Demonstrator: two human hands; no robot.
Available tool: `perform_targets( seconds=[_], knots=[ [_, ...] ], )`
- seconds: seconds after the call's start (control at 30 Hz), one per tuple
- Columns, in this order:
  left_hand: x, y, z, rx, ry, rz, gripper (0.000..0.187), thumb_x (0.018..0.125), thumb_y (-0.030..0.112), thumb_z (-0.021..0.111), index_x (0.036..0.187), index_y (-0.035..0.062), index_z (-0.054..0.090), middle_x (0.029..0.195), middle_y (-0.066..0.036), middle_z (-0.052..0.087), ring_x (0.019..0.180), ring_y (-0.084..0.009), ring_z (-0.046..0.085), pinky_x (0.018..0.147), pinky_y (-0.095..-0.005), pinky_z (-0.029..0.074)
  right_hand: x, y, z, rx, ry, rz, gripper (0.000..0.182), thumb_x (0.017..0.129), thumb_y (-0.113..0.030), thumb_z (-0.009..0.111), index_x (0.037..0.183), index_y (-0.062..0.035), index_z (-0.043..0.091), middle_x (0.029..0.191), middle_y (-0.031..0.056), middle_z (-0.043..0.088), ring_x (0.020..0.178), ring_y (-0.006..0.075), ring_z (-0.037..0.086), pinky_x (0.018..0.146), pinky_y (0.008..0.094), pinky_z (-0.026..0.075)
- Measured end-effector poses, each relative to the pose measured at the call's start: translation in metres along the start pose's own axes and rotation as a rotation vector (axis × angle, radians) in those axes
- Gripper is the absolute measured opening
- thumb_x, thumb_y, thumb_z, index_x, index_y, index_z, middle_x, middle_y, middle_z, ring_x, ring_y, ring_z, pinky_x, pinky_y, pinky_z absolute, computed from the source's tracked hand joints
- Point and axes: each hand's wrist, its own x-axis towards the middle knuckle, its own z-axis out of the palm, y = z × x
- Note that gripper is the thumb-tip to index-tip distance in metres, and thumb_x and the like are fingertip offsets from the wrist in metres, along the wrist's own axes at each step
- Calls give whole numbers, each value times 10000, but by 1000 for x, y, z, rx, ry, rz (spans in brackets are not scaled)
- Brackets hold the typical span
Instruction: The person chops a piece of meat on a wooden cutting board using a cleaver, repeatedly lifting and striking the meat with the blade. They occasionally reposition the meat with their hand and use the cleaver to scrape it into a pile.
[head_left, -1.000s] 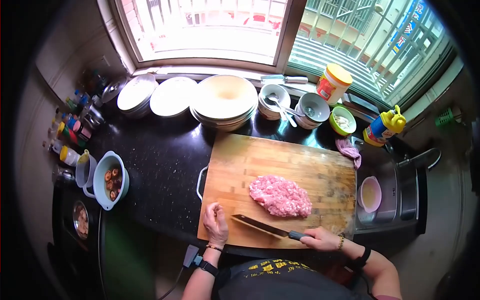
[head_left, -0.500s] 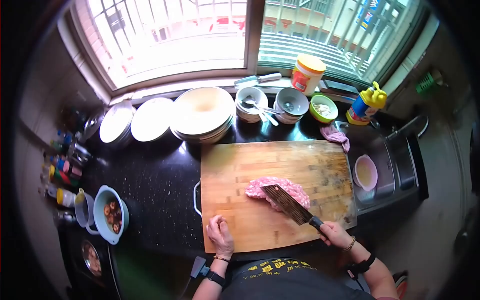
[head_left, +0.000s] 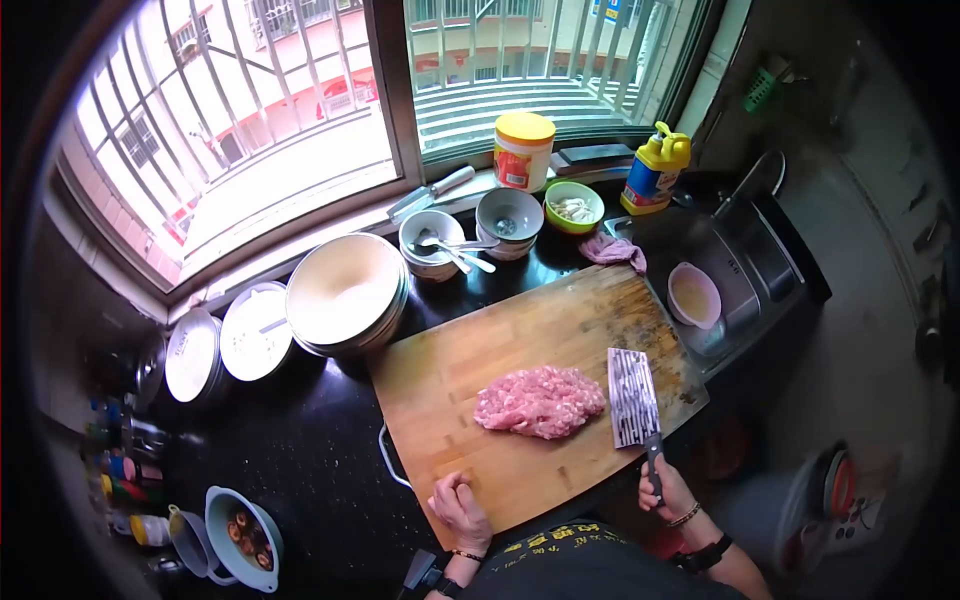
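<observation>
Your cleaver (head_left: 632, 400) has swung from over the meat (head_left: 540, 402) to its right, above the board (head_left: 500, 480); whether blade and board touch, I cannot tell. Your right hand (head_left: 670, 492) wraps its fingers around the handle (head_left: 654, 455). Your left hand (head_left: 461, 510), fingers curled in, is at the board's near left corner. The meat lies mid-board.

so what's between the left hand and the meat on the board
Nothing but bare chopping board lies between the left hand and the meat, as the head view shows.
</observation>
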Motion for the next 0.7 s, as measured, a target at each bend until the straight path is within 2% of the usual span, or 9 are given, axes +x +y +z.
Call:
perform_targets(
  seconds=[0.07,0.3,0.37,0.4,0.47,0.5,0.53,0.6,0.7],
  knots=[
    [0,0,-1,-25,-3,29,217,907,204,431,977,58,575,839,-68,586,793,-228,469,764,-351,348,7,9,14,12,-48,16,417,951,-517,385,927,-109,467,570,-9,434,393,103,406,433,293,412],
    [-2,-5,-2,-59,-26,11,222,900,204,441,986,53,578,840,-64,590,802,-232,474,771,-354,355,30,-4,87,-4,-80,53,292,984,-381,412,901,-104,447,580,-9,425,406,107,411,429,284,409],
    [-1,-3,-3,-67,-32,15,230,904,214,441,984,50,581,832,-66,593,799,-235,475,758,-358,362,38,-8,105,-409,-20,-94,263,947,-339,504,904,-84,452,594,46,496,423,163,485,455,337,452],
    [-1,-3,-3,-70,-30,15,230,904,214,441,984,50,581,832,-66,593,799,-235,475,758,-358,362,39,-10,116,-412,-19,-96,263,947,-339,504,904,-84,452,594,46,496,423,163,485,455,337,452],
    [-1,-4,-2,-83,-34,5,239,891,243,455,981,49,560,848,-82,581,811,-248,526,774,-361,342,36,-11,138,-1048,105,-589,295,890,-319,584,907,-54,456,635,141,573,468,270,568,497,396,486],
    [-2,-4,-2,-84,-35,4,239,891,243,455,981,49,560,848,-82,581,811,-248,526,774,-361,342,39,-9,142,-1340,145,-677,329,838,-278,640,943,-32,449,672,162,592,542,314,592,530,403,484],
    [-2,-3,-3,-90,-40,-10,239,893,242,452,984,50,560,849,-82,581,811,-249,522,774,-362,343,38,-7,148,-1341,146,-676,329,838,-278,640,943,-32,449,672,162,592,542,314,592,530,403,484],
    [-3,-4,-3,-96,-43,-23,239,896,242,449,986,50,559,851,-82,580,811,-249,518,774,-362,344,32,-4,161,-1651,127,-611,315,820,-259,649,938,-44,451,678,170,599,626,356,608,557,432,485],
    [-4,-8,-2,-169,-18,-48,236,896,233,444,988,50,560,853,-85,579,810,-253,506,775,-363,346,25,3,159,-1689,100,-645,320,818,-279,643,920,-54,440,701,166,611,628,344,621,564,447,491]
  ],
)
